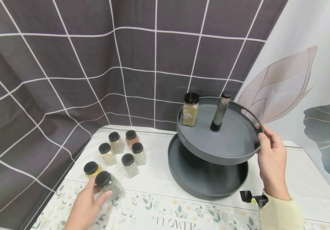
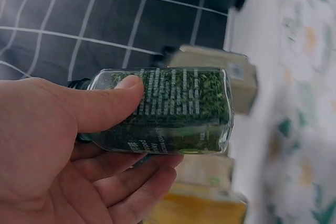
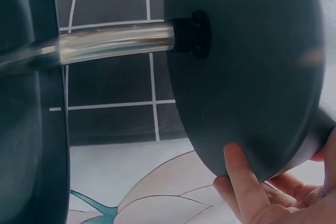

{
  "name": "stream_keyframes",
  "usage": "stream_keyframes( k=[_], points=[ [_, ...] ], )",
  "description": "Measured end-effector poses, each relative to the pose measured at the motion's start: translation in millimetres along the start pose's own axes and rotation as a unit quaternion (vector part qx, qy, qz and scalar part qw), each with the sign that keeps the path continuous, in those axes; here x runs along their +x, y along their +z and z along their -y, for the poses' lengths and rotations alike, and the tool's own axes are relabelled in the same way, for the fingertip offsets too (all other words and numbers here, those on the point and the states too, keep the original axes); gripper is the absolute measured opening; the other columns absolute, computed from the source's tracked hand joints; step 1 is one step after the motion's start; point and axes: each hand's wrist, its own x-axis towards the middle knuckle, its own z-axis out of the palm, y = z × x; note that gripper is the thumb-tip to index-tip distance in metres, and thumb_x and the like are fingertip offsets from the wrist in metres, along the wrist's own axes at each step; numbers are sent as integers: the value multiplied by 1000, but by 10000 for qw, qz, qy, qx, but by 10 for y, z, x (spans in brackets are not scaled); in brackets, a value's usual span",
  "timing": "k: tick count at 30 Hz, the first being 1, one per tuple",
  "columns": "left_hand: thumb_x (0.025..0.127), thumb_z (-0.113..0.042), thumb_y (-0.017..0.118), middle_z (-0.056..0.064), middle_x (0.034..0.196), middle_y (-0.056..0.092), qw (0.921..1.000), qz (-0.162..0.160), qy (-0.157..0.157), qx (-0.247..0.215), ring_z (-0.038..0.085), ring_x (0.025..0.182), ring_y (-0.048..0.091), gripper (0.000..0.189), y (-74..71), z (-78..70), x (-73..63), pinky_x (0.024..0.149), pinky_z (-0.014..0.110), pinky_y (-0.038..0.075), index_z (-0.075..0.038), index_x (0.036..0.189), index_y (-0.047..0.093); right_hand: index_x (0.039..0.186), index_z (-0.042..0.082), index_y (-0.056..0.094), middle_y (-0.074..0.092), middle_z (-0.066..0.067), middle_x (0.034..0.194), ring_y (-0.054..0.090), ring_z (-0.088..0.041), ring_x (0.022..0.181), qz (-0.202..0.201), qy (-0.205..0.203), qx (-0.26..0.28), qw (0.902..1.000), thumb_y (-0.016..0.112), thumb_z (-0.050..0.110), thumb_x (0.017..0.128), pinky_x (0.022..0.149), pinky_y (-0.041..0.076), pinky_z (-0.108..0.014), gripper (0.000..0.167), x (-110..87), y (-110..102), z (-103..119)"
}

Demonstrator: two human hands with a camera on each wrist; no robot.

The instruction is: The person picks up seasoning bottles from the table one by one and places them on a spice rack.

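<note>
I saw the left hand (image 1: pixel 85 203) grip a square, clear-glass jar of green flakes (image 1: pixel 114 187), black lid (image 1: pixel 103 178) uppermost, left of the round dark-grey two-tier tray (image 1: pixel 225 142), whose right edge the right hand (image 1: pixel 273 156) held.

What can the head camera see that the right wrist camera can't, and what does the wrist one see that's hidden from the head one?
Only the head view shows the left hand holding a glass jar, six more jars nearby and the cumin jar on the upper tray. Only the right wrist view shows that tray's underside and the shiny post below it. Both show the right hand gripping the upper tray, plus the lower tray.
</note>
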Motion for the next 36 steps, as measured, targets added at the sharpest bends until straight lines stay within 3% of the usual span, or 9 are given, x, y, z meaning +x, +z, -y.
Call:
stream_keyframes(
  k=[5,14,20,23,28,36],
  points=[
    [92,-23,75,26,119,67,9976,-481,493,-59,42,103,69,57,-90,-198,48,87,69,48,-2,138,49,140,6,58,65,1,131,59,-11,118,-90,-66,-282,9995,52,17,104,80,50,-7,38,-1,-2,-9],
    [93,-24,74,25,120,68,9921,-901,855,-189,42,106,68,60,-257,-521,203,89,68,47,-3,142,46,139,9,60,67,6,126,60,-9,111,-180,-99,-472,9987,51,20,105,77,49,-7,37,-22,-1,-27],
    [93,-23,75,21,122,68,9878,-1070,1056,-395,38,107,68,64,-356,-756,318,91,65,47,-8,147,44,140,12,60,66,12,124,55,-6,94,-288,-410,-1467,9879,46,24,107,69,42,-9,38,-31,0,-39],
    [91,-20,76,19,123,68,9828,-1162,1355,-476,37,106,69,66,-392,-872,373,92,62,48,-9,148,44,140,13,60,66,12,124,53,-4,89,-330,-559,-1791,9817,45,25,107,69,40,-11,39,-39,1,-51],
    [89,-14,78,13,125,68,9739,-1261,1792,-598,33,107,69,66,-437,-1071,481,94,53,50,-10,147,46,140,15,60,65,14,122,52,-4,83,-370,-692,-2027,9761,43,28,107,71,39,-13,39,-59,0,-68],
    [87,-8,79,7,122,68,9656,-1227,2110,-899,23,109,68,67,-436,-1422,713,92,38,55,-9,145,47,137,15,63,64,16,115,49,-4,75,-521,-882,-2129,9717,44,28,106,69,37,-14,38,-64,-7,-89]
  ],
)
